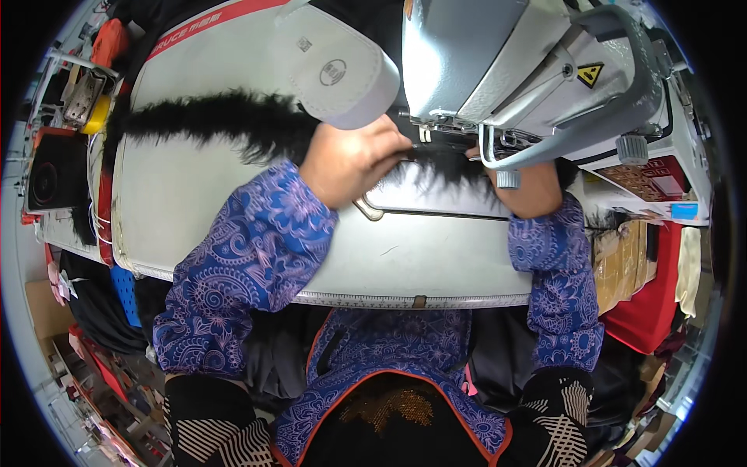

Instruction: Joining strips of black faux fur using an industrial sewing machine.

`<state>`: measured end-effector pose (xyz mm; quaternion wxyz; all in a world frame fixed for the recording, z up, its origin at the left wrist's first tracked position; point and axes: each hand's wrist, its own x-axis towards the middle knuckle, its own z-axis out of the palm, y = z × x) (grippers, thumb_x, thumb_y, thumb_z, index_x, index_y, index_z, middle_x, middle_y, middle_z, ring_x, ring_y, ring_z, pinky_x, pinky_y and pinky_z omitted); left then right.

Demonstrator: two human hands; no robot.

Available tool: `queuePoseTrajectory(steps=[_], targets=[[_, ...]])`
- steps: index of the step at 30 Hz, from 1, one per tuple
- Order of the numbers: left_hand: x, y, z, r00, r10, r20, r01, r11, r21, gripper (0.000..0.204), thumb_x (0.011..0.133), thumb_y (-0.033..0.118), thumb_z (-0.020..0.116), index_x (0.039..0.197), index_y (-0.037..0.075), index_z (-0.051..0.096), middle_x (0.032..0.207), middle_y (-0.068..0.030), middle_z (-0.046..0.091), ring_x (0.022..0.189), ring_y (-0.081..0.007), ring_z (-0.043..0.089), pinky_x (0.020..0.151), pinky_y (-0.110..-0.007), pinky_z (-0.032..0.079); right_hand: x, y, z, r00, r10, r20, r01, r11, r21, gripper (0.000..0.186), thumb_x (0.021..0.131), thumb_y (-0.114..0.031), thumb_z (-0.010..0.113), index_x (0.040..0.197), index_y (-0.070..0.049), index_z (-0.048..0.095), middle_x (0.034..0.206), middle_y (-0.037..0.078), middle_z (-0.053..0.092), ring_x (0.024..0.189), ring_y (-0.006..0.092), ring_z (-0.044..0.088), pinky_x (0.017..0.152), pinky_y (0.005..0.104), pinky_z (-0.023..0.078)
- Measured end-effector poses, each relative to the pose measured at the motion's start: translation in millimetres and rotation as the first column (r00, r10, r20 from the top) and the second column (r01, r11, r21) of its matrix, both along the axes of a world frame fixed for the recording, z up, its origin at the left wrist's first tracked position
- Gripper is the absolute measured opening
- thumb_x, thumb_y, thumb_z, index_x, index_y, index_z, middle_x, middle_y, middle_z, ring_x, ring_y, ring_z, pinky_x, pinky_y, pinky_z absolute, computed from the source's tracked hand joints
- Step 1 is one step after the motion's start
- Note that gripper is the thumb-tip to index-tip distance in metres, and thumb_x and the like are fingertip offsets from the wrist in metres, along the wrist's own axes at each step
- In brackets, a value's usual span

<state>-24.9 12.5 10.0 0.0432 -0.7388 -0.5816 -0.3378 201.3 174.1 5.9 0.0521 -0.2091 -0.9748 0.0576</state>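
Observation:
A long black furry strip (226,117) runs across the white sewing table from the left and passes under the grey-white sewing machine (459,62). My left hand (346,159) is closed, its fingers pinching the strip just left of the presser foot. My right hand (531,189) is at the strip's other side, right of the needle area. The machine's grey guard bar hides most of its fingers; a fingertip shows against the black material. Between both hands, loose dark fibres hang over the metal plate (436,199). The needle itself cannot be made out.
A white rounded device (342,74) overhangs my left hand. Along the table's front edge runs a measuring tape (366,300). A black speaker-like box (56,175) stands at far left. On the right are a taped brown package (620,253) and a red bin (650,300).

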Motion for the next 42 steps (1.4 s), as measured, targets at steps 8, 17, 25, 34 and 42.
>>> queuePoseTrajectory(steps=[8, 17, 25, 34, 42], targets=[[12, 4, -4, 1.000, -0.025, 0.019, 0.024, 0.999, 0.032, 0.019, 0.069, 0.006, 0.077, 0.087, 0.008, 0.071, 0.082, -0.0020, 0.063, 0.078, -0.0207, 0.064, 0.065, -0.033, 0.055, -15, -30, 9, 0.848, 0.217, -0.484, -0.285, 0.956, -0.070, 0.022, 0.075, 0.001, 0.074, 0.096, -0.006, 0.072, 0.098, 0.009, 0.069, 0.094, 0.0271, 0.068, 0.082, 0.0368, 0.055], [4, 1, -4, 0.994, 0.017, 0.104, -0.013, 0.999, -0.039, 0.026, 0.067, 0.002, 0.079, 0.092, 0.006, 0.072, 0.084, -0.0063, 0.067, 0.078, -0.0244, 0.064, 0.068, -0.034, 0.054, -13, -36, 19, 0.926, 0.216, -0.311, -0.221, 0.975, 0.021, 0.024, 0.075, 0.002, 0.073, 0.097, -0.007, 0.071, 0.097, 0.009, 0.069, 0.094, 0.0267, 0.067, 0.083, 0.0377, 0.055], [5, 3, -6, 0.987, 0.054, 0.151, -0.049, 0.998, -0.042, 0.024, 0.067, 0.003, 0.080, 0.089, 0.007, 0.073, 0.082, -0.0056, 0.068, 0.078, -0.0244, 0.065, 0.069, -0.033, 0.054, -9, -34, 19, 0.947, 0.228, -0.225, -0.222, 0.974, 0.051, 0.033, 0.070, 0.007, 0.068, 0.100, -0.008, 0.072, 0.098, 0.008, 0.069, 0.097, 0.0277, 0.066, 0.085, 0.0395, 0.053], [5, 7, -4, 0.970, 0.111, 0.215, -0.080, 0.985, -0.151, 0.018, 0.077, 0.007, 0.076, 0.095, 0.007, 0.073, 0.087, -0.0097, 0.070, 0.079, -0.0277, 0.064, 0.070, -0.035, 0.053, -15, -34, 16, 0.925, 0.175, -0.338, -0.198, 0.980, -0.032, 0.033, 0.072, 0.005, 0.069, 0.100, -0.011, 0.073, 0.099, 0.007, 0.068, 0.096, 0.0281, 0.065, 0.083, 0.0396, 0.053], [4, 7, -8, 0.951, 0.115, 0.288, -0.086, 0.990, -0.111, 0.021, 0.077, 0.007, 0.076, 0.097, 0.007, 0.074, 0.087, -0.0114, 0.070, 0.080, -0.0291, 0.066, 0.070, -0.036, 0.052, -15, -30, 11, 0.878, 0.205, -0.433, -0.295, 0.943, -0.153, 0.033, 0.075, 0.006, 0.070, 0.101, -0.014, 0.074, 0.101, 0.007, 0.069, 0.096, 0.0264, 0.066, 0.085, 0.0376, 0.053]])
